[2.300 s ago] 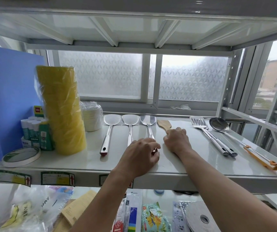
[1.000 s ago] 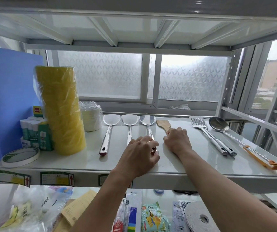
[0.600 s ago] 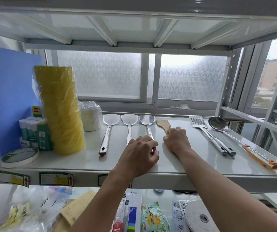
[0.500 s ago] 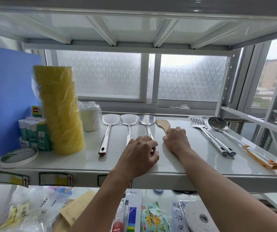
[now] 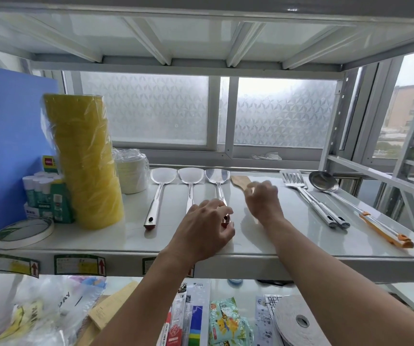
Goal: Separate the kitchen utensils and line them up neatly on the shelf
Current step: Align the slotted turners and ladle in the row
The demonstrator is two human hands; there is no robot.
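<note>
Three steel spatulas lie side by side on the white shelf (image 5: 300, 240), with their heads at the back: the left one (image 5: 164, 176), the middle one (image 5: 191, 175) and the right one (image 5: 217, 175). My left hand (image 5: 204, 228) grips the near, red-tipped end of the right steel spatula's handle. To the right of it lies a wooden spatula (image 5: 240, 182). My right hand (image 5: 263, 199) is blurred above the wooden spatula's handle, fingers loosely bent. Further right lie two slotted turners (image 5: 293, 179) together and a ladle (image 5: 323, 181) with an orange handle.
A tall yellow wrapped stack (image 5: 83, 161), white tape rolls (image 5: 131, 173), glue sticks (image 5: 42, 193), a flat tape roll (image 5: 23, 232) and a blue folder (image 5: 8, 136) fill the shelf's left side. Packets and a foam roll (image 5: 298, 320) lie on the shelf below.
My right hand has lifted slightly off the wooden spatula's handle and is now blurred. My left hand stays on the third steel spatula's handle end. The utensils lie where they were.
</note>
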